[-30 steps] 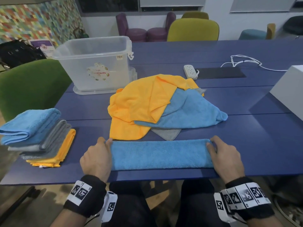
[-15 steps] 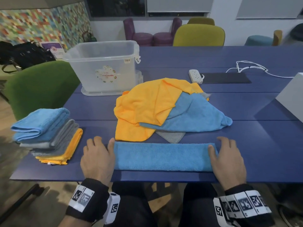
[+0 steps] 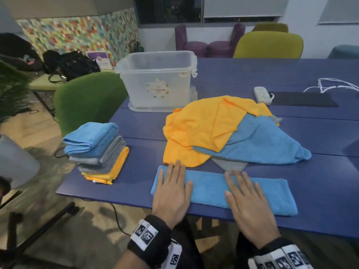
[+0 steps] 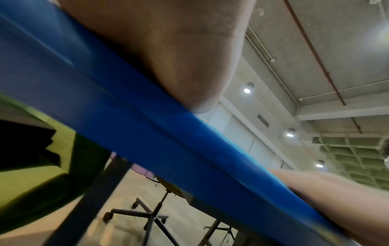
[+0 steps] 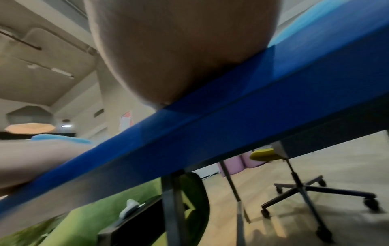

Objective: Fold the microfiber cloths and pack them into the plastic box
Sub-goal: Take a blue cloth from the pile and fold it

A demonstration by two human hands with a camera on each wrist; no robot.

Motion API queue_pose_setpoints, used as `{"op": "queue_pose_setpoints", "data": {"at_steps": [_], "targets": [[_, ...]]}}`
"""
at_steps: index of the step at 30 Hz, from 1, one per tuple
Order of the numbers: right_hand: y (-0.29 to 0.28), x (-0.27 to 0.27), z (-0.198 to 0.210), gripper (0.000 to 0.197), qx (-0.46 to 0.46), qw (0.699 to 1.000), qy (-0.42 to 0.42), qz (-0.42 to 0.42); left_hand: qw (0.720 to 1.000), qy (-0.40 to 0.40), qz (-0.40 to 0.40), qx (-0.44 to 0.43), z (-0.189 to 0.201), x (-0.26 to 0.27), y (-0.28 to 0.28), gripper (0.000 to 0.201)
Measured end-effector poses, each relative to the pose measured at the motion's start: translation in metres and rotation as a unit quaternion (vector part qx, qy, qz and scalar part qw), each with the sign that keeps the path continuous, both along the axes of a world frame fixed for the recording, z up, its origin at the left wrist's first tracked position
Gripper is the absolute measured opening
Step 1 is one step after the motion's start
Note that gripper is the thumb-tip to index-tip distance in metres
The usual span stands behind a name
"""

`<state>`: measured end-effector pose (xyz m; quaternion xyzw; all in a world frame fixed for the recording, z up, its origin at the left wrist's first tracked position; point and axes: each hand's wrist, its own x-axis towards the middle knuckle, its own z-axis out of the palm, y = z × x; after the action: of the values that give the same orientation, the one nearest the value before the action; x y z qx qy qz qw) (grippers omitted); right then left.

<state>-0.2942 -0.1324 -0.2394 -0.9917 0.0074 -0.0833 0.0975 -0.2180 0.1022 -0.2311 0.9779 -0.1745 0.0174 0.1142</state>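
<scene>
A blue cloth [image 3: 272, 193], folded into a long strip, lies along the front edge of the blue table [image 3: 330, 200]. My left hand [image 3: 174, 177] presses flat on its left end, fingers straight. My right hand [image 3: 239, 185] lies flat on the strip's middle, fingers spread. Behind the strip sits a loose pile: an orange cloth [image 3: 204, 125], a blue cloth [image 3: 262, 144] and a grey cloth [image 3: 229, 164]. The clear plastic box [image 3: 155, 80] stands at the back left, open-topped. Both wrist views show only a palm heel [image 4: 179, 58] [image 5: 179, 50] on the table edge.
A stack of folded cloths [image 3: 97, 150], blue over grey over orange, sits at the table's left front corner. A white power strip [image 3: 262, 94] and a dark mat [image 3: 303, 99] lie at the back right. A green chair [image 3: 87, 98] stands left of the table.
Both hands went from the ends of the blue strip onto its top. The right hand slid left to the middle. The view turned left.
</scene>
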Motion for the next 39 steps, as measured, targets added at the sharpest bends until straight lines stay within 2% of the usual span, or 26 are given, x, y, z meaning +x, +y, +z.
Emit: {"op": "queue_pose_setpoints", "data": {"at_steps": [6,10,14,17,19,21,26,30,34,36,39], "targets": [[-0.065,-0.025,0.001,0.065,-0.021,0.995,0.008,-0.096,0.996,0.040,0.080,-0.026,0.004,0.005,0.048,0.080],[-0.064,-0.024,0.001,0.064,-0.047,0.992,0.028,-0.111,0.993,0.065,0.090,-0.047,0.009,0.005,0.048,0.084],[-0.037,-0.018,0.016,0.066,-0.040,0.989,0.008,-0.139,0.976,0.019,0.199,-0.083,0.031,-0.003,0.041,0.077],[0.006,-0.006,0.035,0.064,0.010,0.998,-0.013,-0.066,0.957,0.052,0.280,-0.059,0.052,-0.004,0.031,0.072],[0.035,0.005,0.041,0.065,0.054,0.998,0.018,0.005,0.947,0.098,0.301,-0.047,0.059,-0.001,0.025,0.077],[0.059,0.016,0.038,0.067,0.052,0.997,0.032,0.053,0.942,0.128,0.309,-0.034,0.062,0.003,0.021,0.078],[0.083,0.028,0.017,0.069,0.012,0.996,0.056,0.069,0.933,0.170,0.311,-0.054,0.064,0.011,0.021,0.073],[0.084,0.028,0.009,0.063,0.013,0.998,0.026,0.063,0.912,0.209,0.320,-0.150,0.064,0.022,0.032,0.070],[0.085,0.027,0.009,0.062,0.007,0.998,0.008,0.054,0.889,0.245,0.293,-0.254,0.058,0.029,0.045,0.064],[0.085,0.027,0.009,0.061,0.005,0.999,0.009,0.053,0.868,0.265,0.273,-0.319,0.061,0.028,0.049,0.058],[0.085,0.028,0.007,0.061,0.006,0.999,0.008,0.049,0.838,0.273,0.242,-0.405,0.070,0.024,0.052,0.037]]}}
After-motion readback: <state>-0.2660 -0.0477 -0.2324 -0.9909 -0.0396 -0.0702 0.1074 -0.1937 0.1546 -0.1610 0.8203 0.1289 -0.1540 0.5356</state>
